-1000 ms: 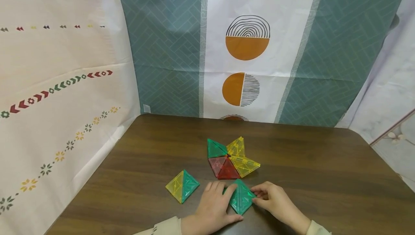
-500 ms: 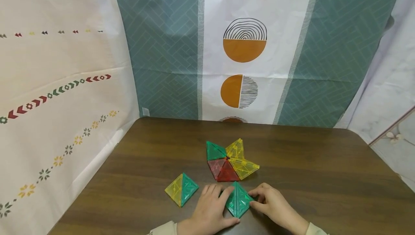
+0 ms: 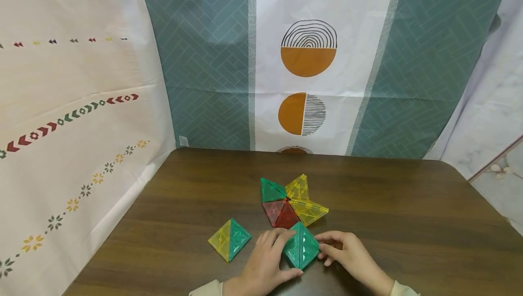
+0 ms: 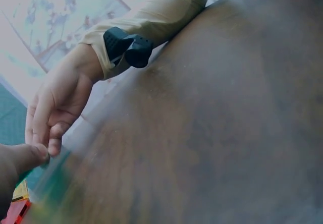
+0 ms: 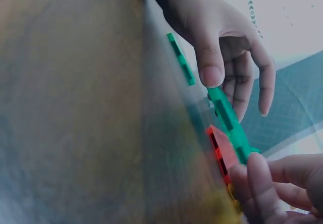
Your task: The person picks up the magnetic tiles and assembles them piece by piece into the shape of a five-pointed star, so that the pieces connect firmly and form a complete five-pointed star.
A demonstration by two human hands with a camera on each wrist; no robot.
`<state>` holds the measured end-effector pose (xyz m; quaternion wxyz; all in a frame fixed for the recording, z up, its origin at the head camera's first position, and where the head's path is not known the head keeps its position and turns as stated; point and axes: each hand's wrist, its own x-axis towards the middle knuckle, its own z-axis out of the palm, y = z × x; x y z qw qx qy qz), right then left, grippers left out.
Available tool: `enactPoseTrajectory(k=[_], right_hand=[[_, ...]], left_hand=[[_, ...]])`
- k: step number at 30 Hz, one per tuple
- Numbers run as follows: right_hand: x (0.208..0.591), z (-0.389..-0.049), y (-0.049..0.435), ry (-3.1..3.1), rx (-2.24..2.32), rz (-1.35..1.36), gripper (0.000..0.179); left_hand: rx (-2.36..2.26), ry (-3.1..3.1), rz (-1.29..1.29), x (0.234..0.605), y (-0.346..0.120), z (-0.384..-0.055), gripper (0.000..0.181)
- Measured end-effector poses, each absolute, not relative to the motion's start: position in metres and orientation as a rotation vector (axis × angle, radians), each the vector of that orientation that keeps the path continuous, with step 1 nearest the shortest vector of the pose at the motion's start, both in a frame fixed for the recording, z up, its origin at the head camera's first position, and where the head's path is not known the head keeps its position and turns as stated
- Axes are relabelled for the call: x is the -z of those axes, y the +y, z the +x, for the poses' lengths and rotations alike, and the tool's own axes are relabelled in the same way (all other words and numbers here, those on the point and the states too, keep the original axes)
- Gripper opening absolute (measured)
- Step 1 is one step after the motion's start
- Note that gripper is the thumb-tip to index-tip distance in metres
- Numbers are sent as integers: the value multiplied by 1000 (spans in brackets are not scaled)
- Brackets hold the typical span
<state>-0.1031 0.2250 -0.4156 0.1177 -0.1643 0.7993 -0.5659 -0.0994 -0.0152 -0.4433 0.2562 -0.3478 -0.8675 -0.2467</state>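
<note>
Two green see-through triangular magnetic tiles, joined edge to edge as a diamond, are held between both hands. My left hand grips their left side, thumb at the near corner and fingers along the far left edge. At the right corner, my right hand pinches the edge between thumb and fingers. In the right wrist view the green tiles show edge-on, raised off the tabletop. Just beyond them lies a fan of triangular tiles, with red tiles, yellow tiles and a green tile meeting at one point.
Left of my left hand, a yellow tile and a green tile lie joined as a diamond. All rest on a dark wooden table. A patterned curtain hangs behind its far edge, and a pale cloth along the left.
The green tile pair has been lifted and shifted slightly away from me, now overlapping the near edge of the red tiles. Both hands keep hold of it; the right fingers have shifted slightly.
</note>
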Motion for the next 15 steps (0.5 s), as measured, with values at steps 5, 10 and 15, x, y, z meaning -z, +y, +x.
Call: enactPoseTrajectory(k=[5, 10, 15], right_hand=[[417, -103, 226, 2265, 1807, -433, 36], [415, -100, 226, 2176, 1876, -361, 41], [414, -100, 225, 2129, 1910, -316, 43]], left_hand=[[794, -2314, -948, 442, -15, -101, 83], [925, -2328, -898, 439, -15, -100, 85], [1011, -2353, -855, 435, -16, -99, 84]])
